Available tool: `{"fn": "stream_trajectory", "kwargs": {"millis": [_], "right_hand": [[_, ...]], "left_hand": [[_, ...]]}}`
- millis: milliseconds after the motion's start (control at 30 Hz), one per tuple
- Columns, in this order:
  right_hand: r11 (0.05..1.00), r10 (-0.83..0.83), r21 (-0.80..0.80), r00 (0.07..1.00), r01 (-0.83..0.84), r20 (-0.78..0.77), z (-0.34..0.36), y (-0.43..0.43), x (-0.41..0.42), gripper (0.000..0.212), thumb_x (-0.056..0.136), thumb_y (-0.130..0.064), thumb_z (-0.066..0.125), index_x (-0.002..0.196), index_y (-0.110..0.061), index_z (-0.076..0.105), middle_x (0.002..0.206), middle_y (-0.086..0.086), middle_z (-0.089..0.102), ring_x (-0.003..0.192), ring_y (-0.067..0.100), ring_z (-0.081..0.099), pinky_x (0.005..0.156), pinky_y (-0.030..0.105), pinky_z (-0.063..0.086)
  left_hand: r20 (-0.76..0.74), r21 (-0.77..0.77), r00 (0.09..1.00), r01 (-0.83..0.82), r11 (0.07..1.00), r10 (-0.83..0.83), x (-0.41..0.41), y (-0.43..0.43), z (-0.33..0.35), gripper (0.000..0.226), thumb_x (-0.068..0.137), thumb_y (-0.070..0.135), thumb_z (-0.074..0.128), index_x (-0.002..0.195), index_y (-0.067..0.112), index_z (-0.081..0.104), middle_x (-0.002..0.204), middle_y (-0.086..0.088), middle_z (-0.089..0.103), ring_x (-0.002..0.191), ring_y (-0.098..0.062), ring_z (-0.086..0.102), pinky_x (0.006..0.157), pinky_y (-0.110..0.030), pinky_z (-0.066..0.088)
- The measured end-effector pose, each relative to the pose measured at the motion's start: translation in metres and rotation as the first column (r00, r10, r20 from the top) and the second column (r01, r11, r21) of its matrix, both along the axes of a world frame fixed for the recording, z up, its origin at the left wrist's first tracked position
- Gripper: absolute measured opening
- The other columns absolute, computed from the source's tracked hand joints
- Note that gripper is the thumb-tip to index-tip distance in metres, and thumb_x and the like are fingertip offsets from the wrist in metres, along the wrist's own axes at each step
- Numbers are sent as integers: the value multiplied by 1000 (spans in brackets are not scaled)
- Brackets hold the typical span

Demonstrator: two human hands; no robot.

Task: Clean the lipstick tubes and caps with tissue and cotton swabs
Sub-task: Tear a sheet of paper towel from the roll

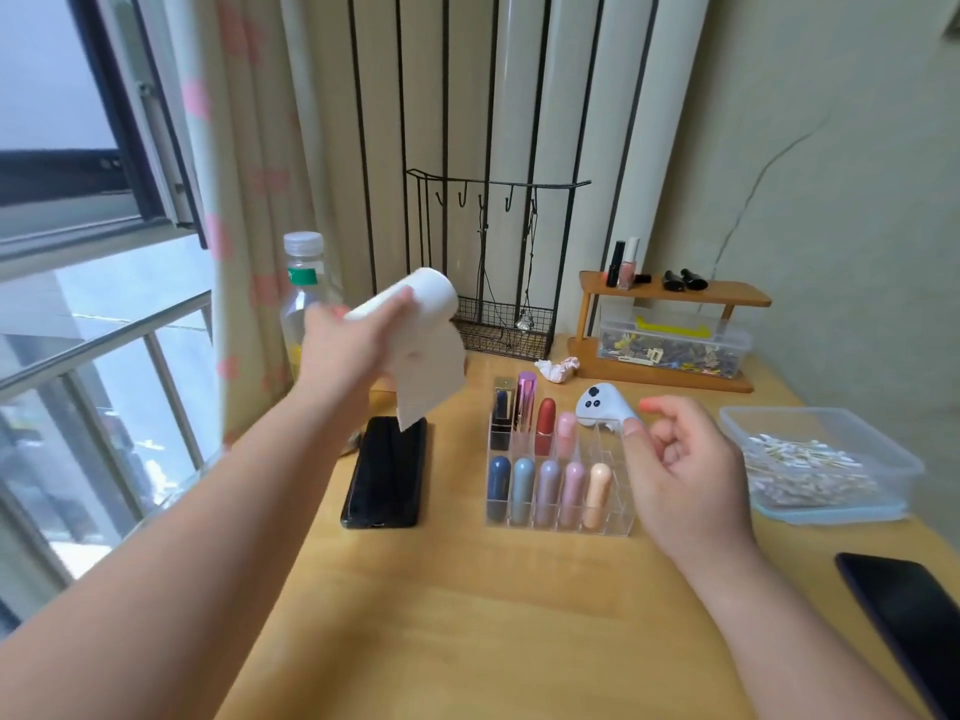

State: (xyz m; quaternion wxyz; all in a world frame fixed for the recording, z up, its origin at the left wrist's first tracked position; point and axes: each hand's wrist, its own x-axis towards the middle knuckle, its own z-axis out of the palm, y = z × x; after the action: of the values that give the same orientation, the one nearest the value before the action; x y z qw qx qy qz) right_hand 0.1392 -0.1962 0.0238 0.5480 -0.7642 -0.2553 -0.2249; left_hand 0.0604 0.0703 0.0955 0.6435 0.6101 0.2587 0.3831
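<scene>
Left hand [348, 345]: raised over the desk's [467, 615] back left, fingers wrapped round a white tissue roll [415, 298], loose sheet hanging above a black phone [387, 472].
Right hand [680, 470]: fingers loosely curled, gripping nothing, hovering at the clear organiser's [561, 530] right edge.
Lipstick tubes [545, 426]: nine, upright in the organiser (two rows), mid-desk.
Cotton swabs [800, 470]: heaped in a clear tub [737, 423], far right.
Crumpled tissue [557, 368]: behind the organiser.

Just below the grip, a glossy black smartphone [384, 472] lies flat on the yellow wooden table [467, 615]. Left of the grip stands a clear plastic bottle [304, 288]; right of it, a black wire rack [493, 304].
</scene>
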Motion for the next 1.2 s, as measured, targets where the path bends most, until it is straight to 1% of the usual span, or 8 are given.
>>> {"fn": "stream_trajectory", "kwargs": {"millis": [100, 233, 333, 467, 567, 800, 1000, 1200], "right_hand": [[931, 274, 313, 926, -187, -260, 13, 15, -20, 36, 77, -46, 68, 105, -25, 60, 89, 8, 65, 75, 11, 61, 72, 28, 48], [848, 516, 367, 754, -383, -407, 20, 30, -44, 73, 64, -57, 76, 126, -24, 57, 125, 2, 65, 114, 13, 64, 95, 32, 49], [702, 711, 560, 484, -440, -511, 33, 22, -62, 54, 76, -40, 79, 119, -12, 66, 119, 15, 70, 108, 29, 68, 96, 46, 49], [749, 650, 416, 445, -516, -617, 40, -3, -65, 32, 85, -23, 75, 109, -3, 72, 111, 22, 72, 102, 36, 69, 90, 43, 50], [795, 553, 248, 495, -553, -670, 29, -19, -61, 29, 88, -22, 73, 105, 1, 70, 110, 26, 70, 93, 32, 69, 85, 41, 49], [769, 556, 186, 497, -611, -666, 1, -30, -57, 39, 91, -42, 66, 91, -3, 71, 92, 15, 74, 82, 23, 67, 75, 36, 48], [756, 482, -49, 605, -653, -634, -8, -38, -50, 63, 85, -57, 61, 72, 2, 43, 72, 7, 36, 69, 20, 33, 67, 35, 26], [808, 565, 304, 519, -504, -642, 11, -59, -44, 31, 94, -29, 63, 104, -1, 73, 108, 24, 72, 102, 40, 70, 91, 46, 48]], "left_hand": [[298, -413, 873, 483, 772, -387, -39, -28, 0, 36, 91, 36, 68, 120, 13, 66, 115, -14, 72, 103, -33, 72, 89, -51, 58], [497, -468, 639, 767, 439, -587, -66, -69, -21, 48, 94, 34, 61, 133, 8, 63, 137, -17, 61, 127, -32, 58, 110, -52, 42], [528, -426, 544, 834, 351, -652, -75, -90, -35, 45, 95, 28, 59, 133, 3, 62, 136, -19, 60, 123, -31, 60, 111, -46, 42], [189, -295, 557, 818, 494, -809, -83, -89, -51, 59, 83, 35, 73, 134, 10, 62, 137, -17, 61, 129, -36, 56, 106, -48, 43], [-34, -180, 472, 864, 470, -881, -86, -91, -60, 56, 80, 19, 77, 133, 10, 62, 131, -16, 65, 122, -35, 61, 97, -43, 50], [-10, -138, 717, 690, 711, -697, -70, -111, -88, 63, 58, 13, 85, 114, 15, 58, 99, -10, 68, 86, -28, 67, 75, -45, 58], [6, -87, 670, 740, 667, -743, -73, -94, -99, 55, 55, 20, 79, 108, 18, 65, 102, -16, 68, 87, -34, 64, 74, -49, 56], [238, -165, 772, 630, 759, -590, -75, -58, -84, 58, 68, 11, 74, 122, 11, 54, 109, -25, 67, 93, -45, 69, 78, -60, 57]]}}
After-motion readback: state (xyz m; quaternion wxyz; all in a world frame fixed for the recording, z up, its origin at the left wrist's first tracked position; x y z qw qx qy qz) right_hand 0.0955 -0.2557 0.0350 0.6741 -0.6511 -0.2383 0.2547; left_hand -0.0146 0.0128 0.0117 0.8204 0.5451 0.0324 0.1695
